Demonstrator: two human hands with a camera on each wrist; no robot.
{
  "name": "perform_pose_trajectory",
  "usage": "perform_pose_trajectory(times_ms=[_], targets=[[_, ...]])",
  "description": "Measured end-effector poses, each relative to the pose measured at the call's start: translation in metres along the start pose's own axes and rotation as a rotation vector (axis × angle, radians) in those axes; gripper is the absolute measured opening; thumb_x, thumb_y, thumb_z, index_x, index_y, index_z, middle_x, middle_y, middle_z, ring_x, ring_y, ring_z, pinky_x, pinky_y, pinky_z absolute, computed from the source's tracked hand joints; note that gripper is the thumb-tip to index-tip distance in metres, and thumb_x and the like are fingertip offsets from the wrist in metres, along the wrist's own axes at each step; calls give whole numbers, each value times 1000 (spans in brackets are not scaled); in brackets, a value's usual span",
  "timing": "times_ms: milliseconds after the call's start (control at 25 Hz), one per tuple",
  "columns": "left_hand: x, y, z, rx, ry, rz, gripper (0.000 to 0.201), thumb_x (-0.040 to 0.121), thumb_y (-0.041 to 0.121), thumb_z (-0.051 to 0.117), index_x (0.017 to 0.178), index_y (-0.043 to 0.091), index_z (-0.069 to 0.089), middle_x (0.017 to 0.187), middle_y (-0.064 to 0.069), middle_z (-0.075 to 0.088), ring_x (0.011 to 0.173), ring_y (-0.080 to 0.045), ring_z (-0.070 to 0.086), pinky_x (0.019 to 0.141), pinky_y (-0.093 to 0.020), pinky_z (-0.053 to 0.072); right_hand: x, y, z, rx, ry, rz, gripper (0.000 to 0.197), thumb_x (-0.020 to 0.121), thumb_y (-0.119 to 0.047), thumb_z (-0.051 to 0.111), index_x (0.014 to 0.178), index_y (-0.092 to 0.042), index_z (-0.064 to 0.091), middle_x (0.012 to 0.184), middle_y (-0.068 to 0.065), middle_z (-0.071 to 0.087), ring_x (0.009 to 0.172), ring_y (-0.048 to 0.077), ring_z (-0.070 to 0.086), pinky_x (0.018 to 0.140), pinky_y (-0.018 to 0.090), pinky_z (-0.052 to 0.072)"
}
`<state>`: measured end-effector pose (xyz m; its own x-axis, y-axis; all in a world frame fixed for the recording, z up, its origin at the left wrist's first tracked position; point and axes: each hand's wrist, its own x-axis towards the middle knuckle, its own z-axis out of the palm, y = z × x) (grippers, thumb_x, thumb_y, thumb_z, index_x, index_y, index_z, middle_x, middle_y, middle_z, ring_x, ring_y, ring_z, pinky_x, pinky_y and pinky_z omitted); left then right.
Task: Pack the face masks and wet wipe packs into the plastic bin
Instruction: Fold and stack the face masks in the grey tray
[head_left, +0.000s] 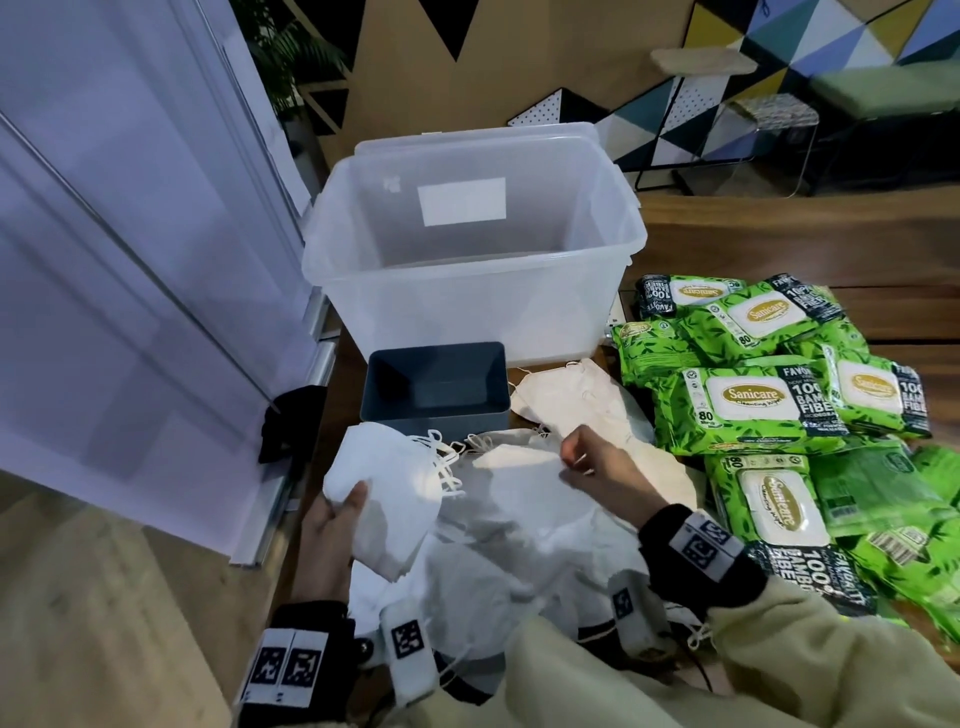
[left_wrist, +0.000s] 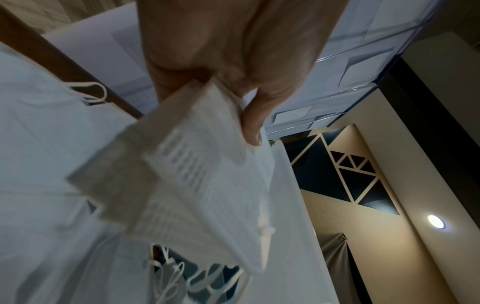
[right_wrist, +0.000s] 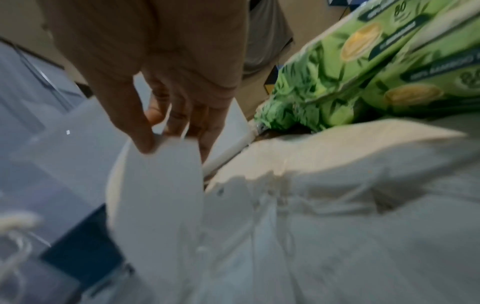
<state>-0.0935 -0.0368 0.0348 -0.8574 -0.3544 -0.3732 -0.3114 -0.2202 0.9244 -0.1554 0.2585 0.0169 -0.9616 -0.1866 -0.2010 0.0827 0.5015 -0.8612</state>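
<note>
The left hand (head_left: 332, 525) has its grip round a stack of face masks (head_left: 379, 499); the right hand (head_left: 597, 467) pinches one mask (right_wrist: 158, 195) off the desk (head_left: 779, 218) pile. A small grey box (head_left: 436, 384) stands before the clear plastic bin (head_left: 467, 291), wet wipe packs (head_left: 753, 400) just right.

The setting appears to be an office lounge or shared workspace rather than a home. Evidence: a wall (head_left: 810, 47) painted in coloured geometric triangles, wood panelling with black triangle cut-outs (head_left: 415, 31), a padded green bench (head_left: 883, 88) and a small wire-frame side table (head_left: 769, 130) beyond a long wooden table (head_left: 779, 218). A frosted glass sliding partition (head_left: 130, 234) stands on the left, with a potted plant (head_left: 291, 57) behind it. A recessed ceiling light (left_wrist: 435, 221) shows in the left wrist view.
</note>
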Motion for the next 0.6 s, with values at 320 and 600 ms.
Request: perform_pose_trajectory(times_ms=[320, 600], targets=[[-1, 1, 34, 105, -142, 5, 18, 92, 15, 56, 108, 7, 60, 100, -9, 68, 95, -27, 64, 74, -29, 55, -2, -112, -20, 422, -112, -277, 31, 73, 9, 71, 91, -11, 55, 87, -4, 62, 73, -1, 62, 65, 12, 47], [-13, 3, 42, 199, -245, -44, 28, 97, -5, 34, 120, -9, 49, 123, -33, 53, 111, -44, 53, 96, -46, 41, 27, -132, 36, 24, -324, -337, 34, 74, -7, 75, 91, -20, 49, 78, -5, 61, 89, 23, 62, 81, 34, 49]])
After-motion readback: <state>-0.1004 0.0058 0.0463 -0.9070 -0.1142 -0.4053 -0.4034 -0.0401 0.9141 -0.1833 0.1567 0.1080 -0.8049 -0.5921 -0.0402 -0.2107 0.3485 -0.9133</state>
